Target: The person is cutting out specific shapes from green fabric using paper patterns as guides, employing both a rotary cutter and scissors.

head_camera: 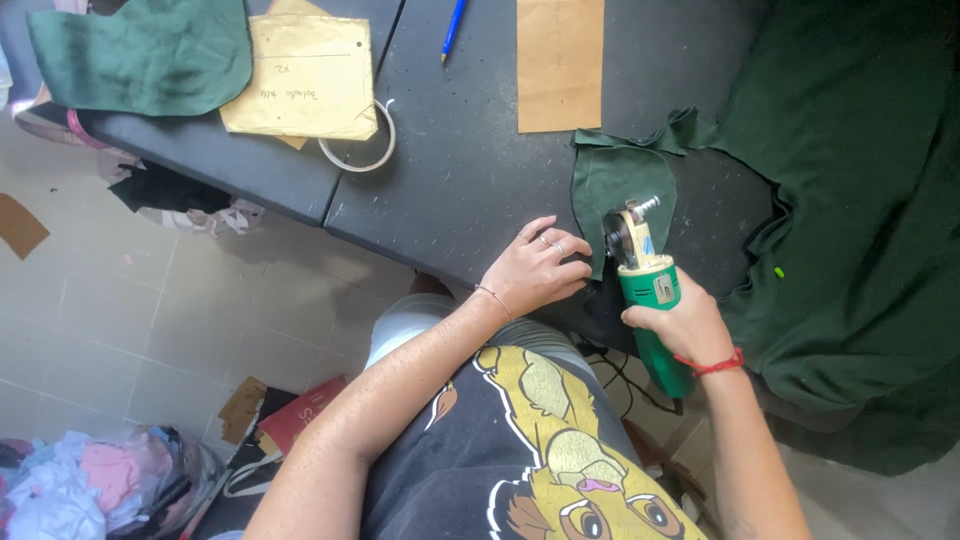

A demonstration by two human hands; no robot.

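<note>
Head view: the right hand (685, 322) is wrapped in a closed grip round the green rotary cutter (645, 290), whose round blade stands on the edge of a dark green fabric piece (620, 185) lying on the dark desk (470, 170). The left hand (535, 270) rests flat, fingers spread and holding nothing, pressing the fabric just beside the blade. A larger green cloth (860, 190) lies to the right, brown paper patterns (558, 62) farther back.
</note>
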